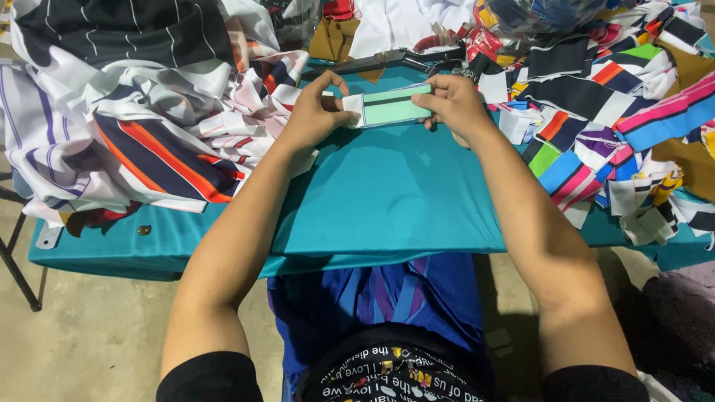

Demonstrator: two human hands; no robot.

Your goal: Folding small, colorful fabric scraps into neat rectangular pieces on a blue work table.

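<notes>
A small folded strip of cloth [392, 106], pale green with a dark stripe and white edges, lies flat on the teal table cover [387, 193]. My left hand [316, 112] pinches its left end between thumb and fingers. My right hand [454, 104] grips its right end from above. Both forearms reach out over the table from the near edge.
A big heap of striped white, navy and orange fabric [141, 104] covers the table's left side. Many small striped cloth pieces [611, 104] pile up at the right. Dark scissors [395, 59] lie just beyond the hands. Blue cloth [387, 298] hangs over my lap.
</notes>
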